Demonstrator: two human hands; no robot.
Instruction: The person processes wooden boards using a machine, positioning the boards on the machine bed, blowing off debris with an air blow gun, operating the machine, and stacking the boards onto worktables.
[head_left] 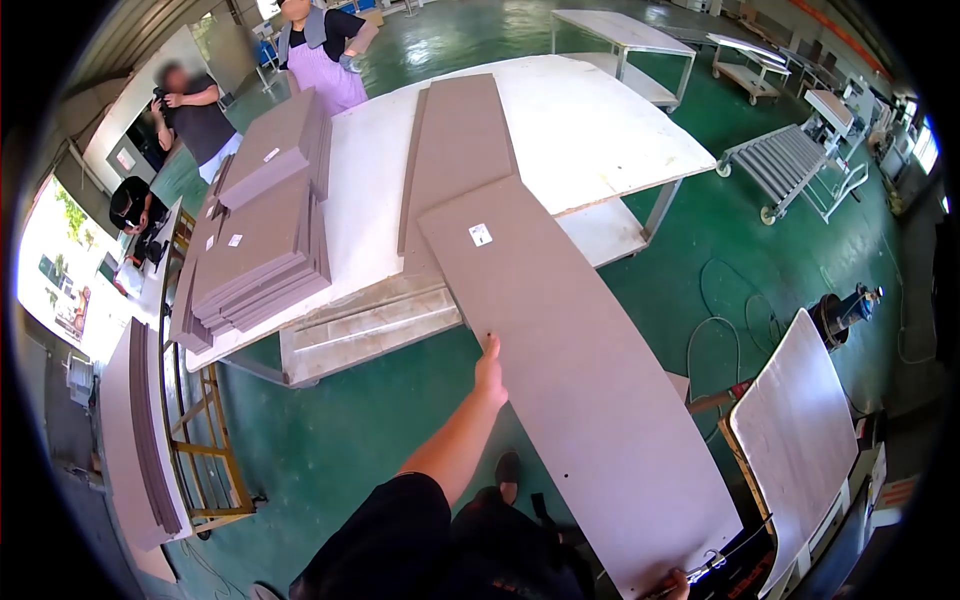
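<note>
A long mauve panel [590, 370] with a small white label near its far end slants from the white table down to the lower right. My left hand [490, 370] is closed on the panel's left edge, about midway along, with the thumb up. At the panel's near end my right hand [677, 582] is wrapped round a metal air tool [708, 566], partly cut off by the frame's bottom. The far end of the panel rests over another mauve panel [465, 130] lying on the white table [590, 130].
Stacked panels [260, 240] stand on the table's left side. More panels [135, 430] lie on a rack at far left. A board-topped stand [795, 440] is at right, near hoses and a roller cart [785, 160]. Several people are beyond the table and at left.
</note>
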